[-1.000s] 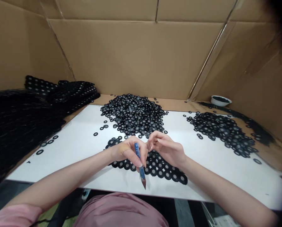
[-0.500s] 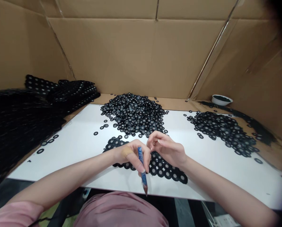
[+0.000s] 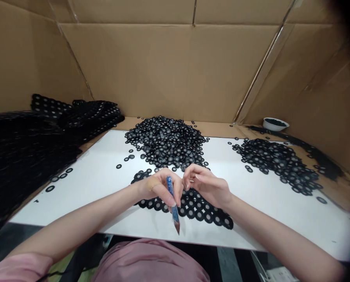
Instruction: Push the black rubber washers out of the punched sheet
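Gripping blue pencil (image 3: 172, 197) in your left hand (image 3: 159, 187), tip down | right hand (image 3: 206, 186) empty, fingers loosely curled, just beside it | both above black ring-patterned lace strip (image 3: 202, 211) on white board (image 3: 60, 207) | heap of black rings (image 3: 166, 141) beyond

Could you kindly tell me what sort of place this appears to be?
It looks like a makeshift workstation for repetitive handwork, probably piecework: heaps of small black rings lie on a white board, joined black ring sheets are piled beside it, and cardboard walls enclose the space.
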`<state>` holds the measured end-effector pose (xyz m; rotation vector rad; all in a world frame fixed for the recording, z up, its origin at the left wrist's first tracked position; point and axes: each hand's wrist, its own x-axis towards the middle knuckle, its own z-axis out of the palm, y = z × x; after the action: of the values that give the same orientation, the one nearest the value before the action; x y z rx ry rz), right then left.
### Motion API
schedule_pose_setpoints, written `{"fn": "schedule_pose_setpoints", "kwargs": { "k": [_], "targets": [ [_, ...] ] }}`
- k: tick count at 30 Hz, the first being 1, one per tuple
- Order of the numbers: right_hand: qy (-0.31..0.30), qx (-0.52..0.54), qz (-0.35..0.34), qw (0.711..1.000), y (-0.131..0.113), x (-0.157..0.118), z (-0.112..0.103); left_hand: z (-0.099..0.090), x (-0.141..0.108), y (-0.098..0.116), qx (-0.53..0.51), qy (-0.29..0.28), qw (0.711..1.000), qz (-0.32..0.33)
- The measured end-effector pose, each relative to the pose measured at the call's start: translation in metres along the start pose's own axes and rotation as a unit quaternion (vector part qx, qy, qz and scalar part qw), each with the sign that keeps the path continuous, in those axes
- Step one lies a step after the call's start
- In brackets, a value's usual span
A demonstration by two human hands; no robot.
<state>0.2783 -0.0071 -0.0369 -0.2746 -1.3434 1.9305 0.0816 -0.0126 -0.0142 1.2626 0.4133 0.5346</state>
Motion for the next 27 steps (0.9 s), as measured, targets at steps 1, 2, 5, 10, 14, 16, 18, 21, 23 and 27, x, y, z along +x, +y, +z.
{"fn": "schedule_pose_setpoints", "kwargs": {
  "k": [1,2,5,10,14,16,18,21,23,27],
  "targets": [
    [0.000,0.001,0.004,1.000,0.0003,-0.0002,-0.0001,0.0005,-0.0001,-0.0013,0.002,-0.002,1.000,-0.008],
    [-0.001,0.002,0.008,1.000,0.0005,-0.0004,0.0000,0.0010,0.0000,-0.0026,0.001,-0.003,1.000,-0.015],
    [-0.010,0.010,0.013,1.000,0.0008,-0.0003,0.0015,0.0025,0.0008,-0.0067,-0.008,-0.008,1.000,-0.027],
    [-0.022,0.026,0.015,0.999,-0.0010,0.0009,0.0036,0.0058,0.0018,-0.0100,-0.015,-0.051,0.997,-0.049],
    [-0.008,0.018,0.015,1.000,-0.0019,0.0010,0.0022,0.0055,0.0008,-0.0075,-0.005,-0.052,0.998,-0.040],
    [-0.008,0.014,0.012,1.000,-0.0016,0.0009,0.0012,0.0043,0.0004,-0.0058,0.001,-0.047,0.998,-0.039],
    [-0.013,0.015,0.009,1.000,-0.0011,0.0008,0.0004,0.0032,0.0002,-0.0044,0.007,-0.047,0.998,-0.042],
    [-0.012,0.015,0.009,1.000,-0.0009,0.0007,-0.0005,0.0020,-0.0005,-0.0034,0.022,-0.050,0.997,-0.047],
    [-0.009,0.014,0.008,1.000,-0.0010,0.0006,-0.0008,0.0012,-0.0013,-0.0031,0.032,-0.049,0.997,-0.050],
    [-0.017,0.019,0.006,1.000,-0.0002,0.0000,0.0002,-0.0008,-0.0016,-0.0024,0.035,-0.026,0.999,-0.033]
  ]
}}
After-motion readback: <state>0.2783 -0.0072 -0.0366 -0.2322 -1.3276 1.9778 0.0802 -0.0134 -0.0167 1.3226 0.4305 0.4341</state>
